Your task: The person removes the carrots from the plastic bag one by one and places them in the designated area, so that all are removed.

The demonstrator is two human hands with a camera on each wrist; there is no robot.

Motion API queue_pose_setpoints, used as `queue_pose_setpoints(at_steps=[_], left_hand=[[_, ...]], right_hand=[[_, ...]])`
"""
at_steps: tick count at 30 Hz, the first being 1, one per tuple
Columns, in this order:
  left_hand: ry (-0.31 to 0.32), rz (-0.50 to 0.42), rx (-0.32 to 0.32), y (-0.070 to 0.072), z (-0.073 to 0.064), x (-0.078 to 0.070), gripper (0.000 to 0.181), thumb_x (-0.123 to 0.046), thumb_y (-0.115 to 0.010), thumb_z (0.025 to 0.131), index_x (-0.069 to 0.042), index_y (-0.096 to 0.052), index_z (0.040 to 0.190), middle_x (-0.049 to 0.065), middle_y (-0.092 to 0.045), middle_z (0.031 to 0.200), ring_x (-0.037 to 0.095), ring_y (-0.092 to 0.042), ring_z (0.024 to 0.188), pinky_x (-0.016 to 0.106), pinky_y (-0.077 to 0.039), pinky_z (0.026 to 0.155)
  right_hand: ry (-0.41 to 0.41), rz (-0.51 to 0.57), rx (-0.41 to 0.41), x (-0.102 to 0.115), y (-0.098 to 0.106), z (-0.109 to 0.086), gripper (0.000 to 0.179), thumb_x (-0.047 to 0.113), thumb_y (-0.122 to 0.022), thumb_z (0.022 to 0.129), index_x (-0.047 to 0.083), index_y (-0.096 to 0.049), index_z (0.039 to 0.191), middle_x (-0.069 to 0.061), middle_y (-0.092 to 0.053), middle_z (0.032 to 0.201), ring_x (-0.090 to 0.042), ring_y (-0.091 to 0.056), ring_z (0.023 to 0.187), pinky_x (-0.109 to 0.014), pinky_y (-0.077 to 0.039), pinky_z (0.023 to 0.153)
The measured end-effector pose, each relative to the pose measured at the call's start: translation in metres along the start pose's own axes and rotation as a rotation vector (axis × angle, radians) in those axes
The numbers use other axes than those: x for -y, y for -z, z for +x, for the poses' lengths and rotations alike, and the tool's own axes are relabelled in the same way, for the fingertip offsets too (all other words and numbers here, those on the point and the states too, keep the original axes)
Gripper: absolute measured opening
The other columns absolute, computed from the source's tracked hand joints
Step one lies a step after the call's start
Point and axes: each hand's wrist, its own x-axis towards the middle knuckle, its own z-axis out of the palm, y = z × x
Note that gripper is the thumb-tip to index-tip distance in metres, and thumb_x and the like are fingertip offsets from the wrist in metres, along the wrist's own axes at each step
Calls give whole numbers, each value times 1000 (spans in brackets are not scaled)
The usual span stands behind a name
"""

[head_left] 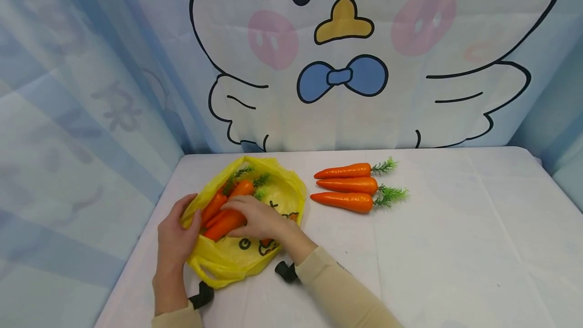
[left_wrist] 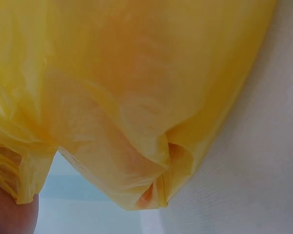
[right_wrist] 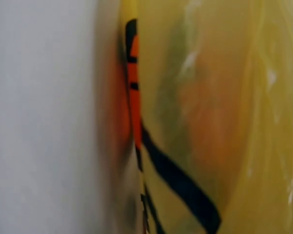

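A yellow plastic bag [head_left: 287, 191] with black print lies on the table, its mouth spread wide. At its left side my left hand [head_left: 176, 232] grips the rim, thumb toward the inside. My right hand [head_left: 261, 218] reaches in over the front and holds an orange carrot [head_left: 223, 226] between thumb and fingers. Other carrots [head_left: 242, 188] with green tops lie beside it in the bag. Thin yellow plastic [left_wrist: 136, 73] fills most of the left wrist view, a fingertip [left_wrist: 14, 214] at its lower left. The right wrist view has the bag's printed side [right_wrist: 205, 107], with blurred orange behind it.
Three carrots [head_left: 343, 201] with green tops lie in a row to the right of the bag. The white table [head_left: 455, 247] ends at a printed cloth backdrop [head_left: 346, 125], and a pale blue curtain [head_left: 91, 166] hangs along the left side.
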Motion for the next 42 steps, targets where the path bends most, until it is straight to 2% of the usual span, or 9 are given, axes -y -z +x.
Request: queue_pose_setpoints(at_steps=[12, 29, 35, 42], left_hand=[[-12, -13, -4, 1, 0, 1, 38, -13, -61, 101, -9, -56, 139, 13, -59, 138, 32, -52, 127, 52, -41, 109], [-19, -5, 2, 2, 0, 3, 39, -13, -61, 101, -8, -56, 140, 14, -58, 138, 33, -52, 128, 53, -39, 110], [-23, -4, 3, 2, 0, 3, 39, -12, -60, 101, -7, -56, 139, 14, -58, 138, 33, -51, 128, 53, -39, 110], [-22, -1, 0, 2, 0, 2, 39, -11, -61, 101, -7, -56, 139, 15, -59, 138, 33, -52, 128, 53, -39, 110]], right_hand=[[0, -95, 32, 1, -3, 0, 54, 30, -76, 93, 14, -58, 141, -1, -50, 148, -17, -41, 135, -23, -34, 112], [18, -305, 111, 4, -5, 3, 49, 28, -74, 94, 18, -60, 141, -1, -51, 141, -17, -48, 128, -24, -37, 109], [14, -291, 134, 3, -3, 3, 45, 25, -75, 94, 17, -64, 136, 0, -53, 139, -15, -50, 126, -23, -39, 108], [-32, -249, 156, 3, 4, -1, 42, 24, -75, 93, 16, -66, 133, 1, -57, 139, -15, -51, 127, -25, -39, 108]])
